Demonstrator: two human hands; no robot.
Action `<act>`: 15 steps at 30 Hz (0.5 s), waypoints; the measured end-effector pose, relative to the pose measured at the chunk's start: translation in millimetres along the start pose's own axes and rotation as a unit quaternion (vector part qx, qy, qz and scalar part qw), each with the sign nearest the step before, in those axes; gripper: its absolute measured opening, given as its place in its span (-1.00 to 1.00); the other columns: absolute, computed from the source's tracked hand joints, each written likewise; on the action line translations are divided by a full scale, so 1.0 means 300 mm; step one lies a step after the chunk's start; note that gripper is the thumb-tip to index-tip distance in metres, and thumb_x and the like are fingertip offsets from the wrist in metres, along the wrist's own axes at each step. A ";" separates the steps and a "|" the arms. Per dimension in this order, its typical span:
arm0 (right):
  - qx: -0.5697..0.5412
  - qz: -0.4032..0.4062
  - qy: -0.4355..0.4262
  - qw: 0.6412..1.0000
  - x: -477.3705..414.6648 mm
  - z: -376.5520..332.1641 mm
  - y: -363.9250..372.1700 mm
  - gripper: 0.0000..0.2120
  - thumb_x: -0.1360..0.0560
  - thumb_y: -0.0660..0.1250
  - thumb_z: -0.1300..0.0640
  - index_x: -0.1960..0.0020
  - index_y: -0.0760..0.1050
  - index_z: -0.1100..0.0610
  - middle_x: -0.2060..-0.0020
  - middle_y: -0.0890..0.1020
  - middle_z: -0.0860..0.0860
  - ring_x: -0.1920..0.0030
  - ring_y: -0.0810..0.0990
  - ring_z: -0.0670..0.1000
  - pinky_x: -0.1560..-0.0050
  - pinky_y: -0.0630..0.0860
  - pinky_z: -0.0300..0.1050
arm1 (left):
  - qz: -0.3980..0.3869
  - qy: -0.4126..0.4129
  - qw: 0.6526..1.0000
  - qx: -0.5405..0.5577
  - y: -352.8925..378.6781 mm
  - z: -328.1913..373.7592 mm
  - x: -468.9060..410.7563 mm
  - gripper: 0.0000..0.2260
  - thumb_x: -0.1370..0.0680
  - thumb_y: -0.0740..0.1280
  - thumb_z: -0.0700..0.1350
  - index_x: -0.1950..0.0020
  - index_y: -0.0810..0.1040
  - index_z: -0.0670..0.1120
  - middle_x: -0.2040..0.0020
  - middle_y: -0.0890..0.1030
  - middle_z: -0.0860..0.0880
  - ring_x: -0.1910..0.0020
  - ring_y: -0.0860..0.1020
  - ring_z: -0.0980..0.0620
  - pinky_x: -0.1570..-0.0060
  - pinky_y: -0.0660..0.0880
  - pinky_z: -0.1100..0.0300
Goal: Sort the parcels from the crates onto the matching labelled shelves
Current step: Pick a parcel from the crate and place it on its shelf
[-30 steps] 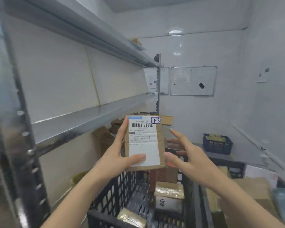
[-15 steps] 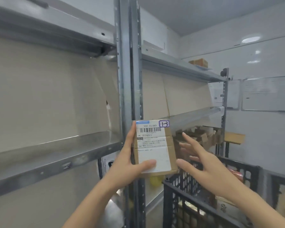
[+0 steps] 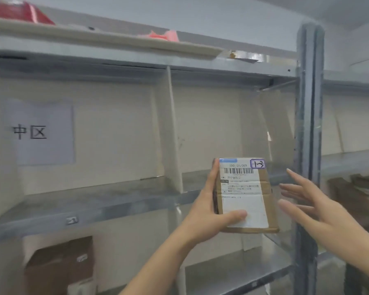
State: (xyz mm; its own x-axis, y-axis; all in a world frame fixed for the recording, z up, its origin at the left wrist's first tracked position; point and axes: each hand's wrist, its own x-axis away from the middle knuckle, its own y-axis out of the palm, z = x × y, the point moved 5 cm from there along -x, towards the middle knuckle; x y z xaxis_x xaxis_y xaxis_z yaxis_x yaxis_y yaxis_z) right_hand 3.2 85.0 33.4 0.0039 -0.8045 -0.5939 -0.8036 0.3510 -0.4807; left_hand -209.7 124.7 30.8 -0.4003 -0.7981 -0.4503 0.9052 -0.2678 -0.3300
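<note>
View swung L, parcel (image 3: 246, 195) tagged 1-3, sign (image 3: 43, 133) 中区

The left hand (image 3: 209, 211) grips a brown parcel (image 3: 245, 194) upright before the grey shelf (image 3: 94, 201), thumb across its white label (a handwritten mark is boxed at the label's top right corner); the right hand (image 3: 320, 211) hovers just beside it, fingers spread, not touching; a paper sign (image 3: 41, 133) hangs left of a divider (image 3: 175, 133).
</note>
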 end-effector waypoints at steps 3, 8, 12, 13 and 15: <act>-0.026 -0.024 -0.030 0.999 0.050 -0.125 0.101 -0.22 -0.25 0.20 -0.50 -0.42 0.14 -0.34 -0.21 0.47 -0.35 -0.18 0.49 -0.31 -0.15 0.45 -0.25 | 0.033 -0.009 0.999 -0.009 -0.135 0.040 0.162 -0.05 -0.51 0.43 -0.29 -0.55 -0.14 0.29 -0.29 0.44 0.36 -0.15 0.45 0.51 -0.04 0.41 0.55; -0.079 -0.063 -0.077 0.992 0.176 -0.318 0.249 -0.24 -0.20 0.22 -0.57 -0.37 0.19 -0.44 -0.15 0.51 -0.44 -0.16 0.49 -0.38 -0.09 0.47 -0.41 | 0.092 -0.019 0.995 -0.016 -0.272 0.111 0.444 -0.06 -0.51 0.42 -0.30 -0.55 -0.15 0.26 -0.30 0.41 0.35 -0.14 0.41 0.57 -0.02 0.34 0.62; -0.119 -0.098 -0.088 0.984 0.264 -0.431 0.359 -0.41 -0.28 0.27 -0.45 -0.28 0.16 -0.59 -0.14 0.53 -0.42 -0.15 0.51 -0.36 -0.10 0.42 -0.51 | 0.135 -0.030 0.990 -0.035 -0.357 0.157 0.639 -0.06 -0.51 0.43 -0.29 -0.55 -0.15 0.27 -0.35 0.38 0.35 -0.20 0.37 0.56 -0.05 0.30 0.64; -0.123 -0.101 -0.093 0.983 0.281 -0.465 0.378 -0.48 -0.33 0.27 -0.38 -0.23 0.17 -0.63 -0.12 0.56 -0.38 -0.15 0.51 -0.36 -0.09 0.41 -0.52 | 0.145 -0.030 0.988 -0.039 -0.376 0.170 0.681 -0.06 -0.51 0.43 -0.29 -0.55 -0.15 0.26 -0.35 0.38 0.35 -0.19 0.38 0.56 -0.04 0.30 0.65; -0.138 -0.107 -0.094 0.980 0.313 -0.527 0.414 -0.52 -0.34 0.28 -0.35 -0.18 0.19 -0.66 -0.11 0.57 -0.38 -0.13 0.51 -0.38 -0.05 0.41 -0.56 | 0.161 -0.038 0.985 -0.043 -0.417 0.188 0.767 -0.05 -0.51 0.44 -0.26 -0.54 -0.16 0.31 -0.30 0.41 0.41 -0.17 0.39 0.56 -0.04 0.31 0.64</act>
State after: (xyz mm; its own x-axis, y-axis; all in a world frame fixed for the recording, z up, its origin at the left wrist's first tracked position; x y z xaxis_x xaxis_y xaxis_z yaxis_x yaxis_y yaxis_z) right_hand -190.3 -22.6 19.8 0.2790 -0.7339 -0.6193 -0.9027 0.0195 -0.4298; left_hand -407.0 -56.1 15.3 -0.0801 -0.8735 -0.4801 0.9664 0.0499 -0.2520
